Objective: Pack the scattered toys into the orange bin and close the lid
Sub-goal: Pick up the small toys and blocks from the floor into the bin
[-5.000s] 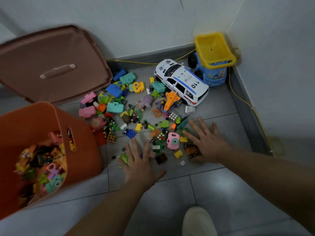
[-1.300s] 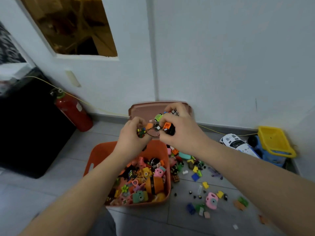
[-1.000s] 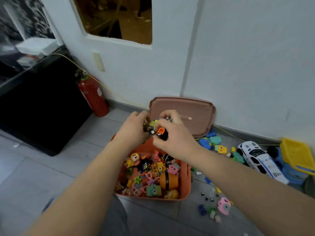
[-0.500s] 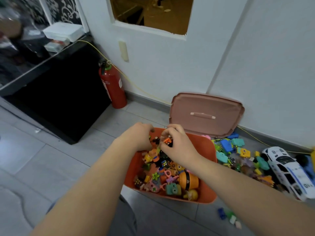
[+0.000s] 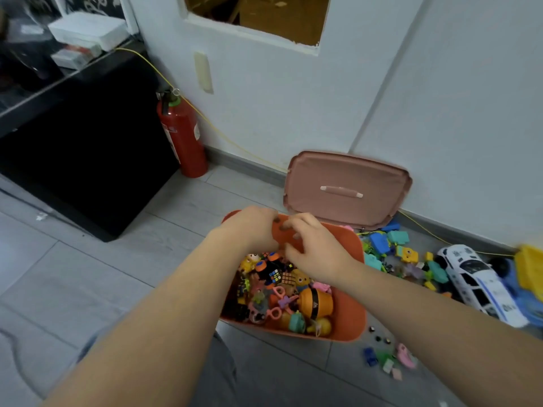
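Note:
The orange bin [image 5: 350,315] stands on the floor in front of me, heaped with small colourful toys [image 5: 282,289]. Both hands hover over its far half. My left hand [image 5: 252,227] has its fingers loosely curled downward, and nothing shows in them. My right hand [image 5: 314,248] is beside it with relaxed, spread fingers that hold nothing. The brown-pink lid [image 5: 346,177] leans against the wall behind the bin. More scattered toys [image 5: 390,245] lie on the floor to the bin's right, with a white police car [image 5: 479,283] beyond them.
A yellow and blue toy truck [image 5: 529,268] sits at the right edge. A few small pieces [image 5: 388,359] lie near the bin's front right corner. A red fire extinguisher [image 5: 182,136] and a black cabinet [image 5: 73,142] stand to the left. A yellow cable runs along the wall.
Both hands carried a handful of small toys from the floor pile to the bin, lowered over it, and now the toys have left the fingers.

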